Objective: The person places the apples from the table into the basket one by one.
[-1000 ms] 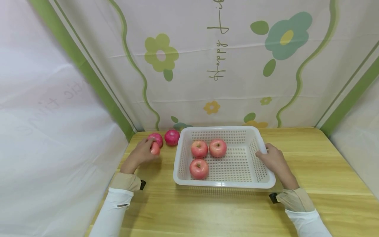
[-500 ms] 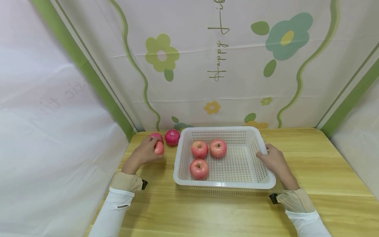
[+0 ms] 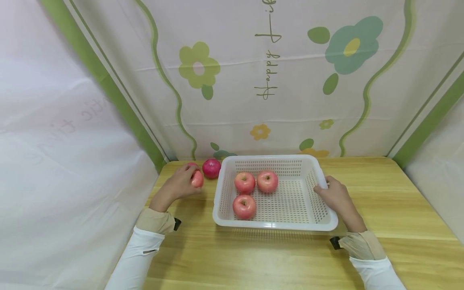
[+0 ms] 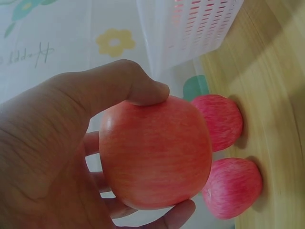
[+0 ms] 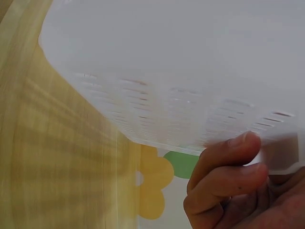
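Observation:
My left hand (image 3: 178, 184) holds a pinkish-red apple (image 4: 157, 152), thumb on one side and fingers curled round the other, left of the basket. Two darker red apples lie on the table by it: one (image 3: 212, 168) stands beside the basket's far left corner, the other (image 4: 233, 188) is mostly hidden behind my hand in the head view. With my right hand (image 3: 335, 196) I grip the right rim of a white perforated plastic basket (image 3: 275, 226), fingers curled under the edge. Inside the basket, toward its left side, sit three apples (image 3: 244, 207).
The wooden table (image 3: 268, 262) extends in front of the basket and to its right. A white fabric backdrop (image 3: 232, 96) with printed flowers rises behind the table's back edge, and fabric walls (image 3: 65, 161) stand at both sides.
My left hand has shifted slightly right with the apple, toward the basket, covering more of the darker apple behind it. My right hand and the basket stay in place.

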Motion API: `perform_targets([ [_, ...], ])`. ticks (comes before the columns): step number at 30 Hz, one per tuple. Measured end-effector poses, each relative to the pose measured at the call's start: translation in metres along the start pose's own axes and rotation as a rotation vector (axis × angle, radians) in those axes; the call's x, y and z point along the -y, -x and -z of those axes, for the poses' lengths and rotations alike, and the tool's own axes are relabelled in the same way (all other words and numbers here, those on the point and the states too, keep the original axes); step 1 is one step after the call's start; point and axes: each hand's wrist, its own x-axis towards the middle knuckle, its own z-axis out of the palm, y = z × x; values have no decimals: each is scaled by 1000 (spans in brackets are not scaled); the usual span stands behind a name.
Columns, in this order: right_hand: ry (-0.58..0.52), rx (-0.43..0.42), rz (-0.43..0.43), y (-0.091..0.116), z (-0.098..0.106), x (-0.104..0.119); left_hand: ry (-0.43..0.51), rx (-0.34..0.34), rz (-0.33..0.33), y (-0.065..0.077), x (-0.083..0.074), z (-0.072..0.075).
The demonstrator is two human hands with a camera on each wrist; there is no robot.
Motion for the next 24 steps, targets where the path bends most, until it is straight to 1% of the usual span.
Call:
perform_targets([
  [10, 4, -4, 5, -1, 0, 0, -4, 28, -7, 3, -13, 7],
  [17, 8, -3, 7, -2, 0, -2, -1, 18, -31, 2, -19, 7],
  [24, -1, 5, 4, -2, 0, -1, 16, 22, -45, 4, -24, 11],
])
